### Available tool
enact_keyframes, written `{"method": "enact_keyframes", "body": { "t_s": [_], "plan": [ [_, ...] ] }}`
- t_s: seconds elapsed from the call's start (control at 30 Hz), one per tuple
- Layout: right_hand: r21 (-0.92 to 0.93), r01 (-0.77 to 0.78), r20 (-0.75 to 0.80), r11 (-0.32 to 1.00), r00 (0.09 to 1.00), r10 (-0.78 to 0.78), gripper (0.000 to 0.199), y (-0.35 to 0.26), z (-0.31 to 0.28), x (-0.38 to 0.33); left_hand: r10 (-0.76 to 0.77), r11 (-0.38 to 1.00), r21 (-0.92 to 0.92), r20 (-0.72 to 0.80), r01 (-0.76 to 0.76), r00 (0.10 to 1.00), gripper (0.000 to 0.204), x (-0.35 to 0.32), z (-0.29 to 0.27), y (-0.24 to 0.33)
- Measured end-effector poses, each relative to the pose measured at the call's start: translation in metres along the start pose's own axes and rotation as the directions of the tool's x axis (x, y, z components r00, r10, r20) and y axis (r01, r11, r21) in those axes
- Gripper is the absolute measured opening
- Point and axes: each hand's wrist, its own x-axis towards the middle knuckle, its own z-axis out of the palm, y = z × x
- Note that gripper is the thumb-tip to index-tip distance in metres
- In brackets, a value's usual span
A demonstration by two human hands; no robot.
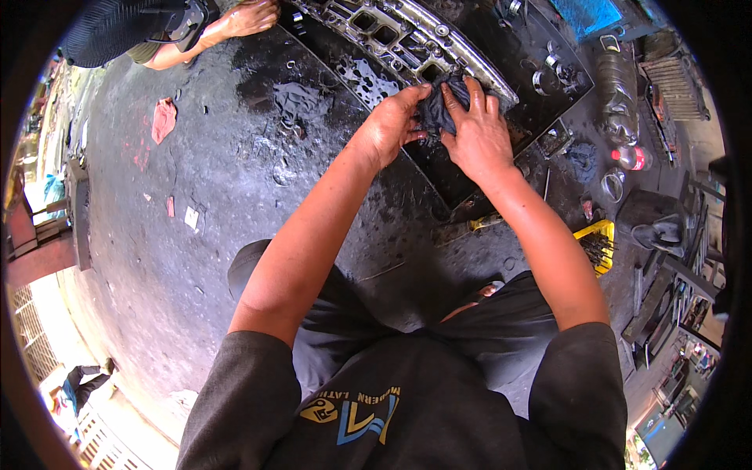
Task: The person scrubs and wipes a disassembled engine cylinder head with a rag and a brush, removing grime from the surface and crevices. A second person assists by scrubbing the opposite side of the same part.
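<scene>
A dark, crumpled rag (440, 110) is bunched between my two hands, beside the near end of a metal engine cylinder head (446, 48). My left hand (392, 125) has its thumb and fingers around the rag's left side. Over the rag's right side, the bent fingers of my right hand (482, 135) press down and hold it. The cylinder head lies at a slant in a shallow black tray (540, 117) that looks wet with oil. Next to it, left of the rag, is a flat metal plate with holes (365, 81).
At the upper left a co-worker's hand (251, 17) rests near the tray. Metal rings (540, 80) lie in the tray. A large plastic bottle (617, 94), a yellow basket (599, 244) and a brush-like tool (486, 222) are to the right. Another dark cloth (299, 103) lies on the stained floor.
</scene>
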Motion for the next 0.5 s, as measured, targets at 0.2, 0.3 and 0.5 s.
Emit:
{"method": "enact_keyframes", "body": {
  "t_s": [0.2, 0.3, 0.5],
  "plan": [
    [0.093, 0.008, 0.012, 0.996, 1.0, -0.009, 0.063, 0.015, -0.008, -0.009, 0.015, 1.0, -0.023, -0.013, -0.015, 1.0, 0.048, 0.002, 0.002, 0.002],
    [0.077, -0.017, 0.019, 0.997, 1.0, 0.016, 0.054, 0.01, -0.008, -0.002, 0.038, 0.999, -0.028, -0.015, -0.038, 0.999, 0.052, -0.002, 0.001, 0.001],
    [-0.006, -0.042, 0.035, 0.999, 0.998, 0.042, 0.042, 0.011, -0.009, 0.012, 0.016, 0.999, 0.048, -0.032, -0.014, 0.999, 0.057, -0.002, 0.002, 0.002]
  ]
}}
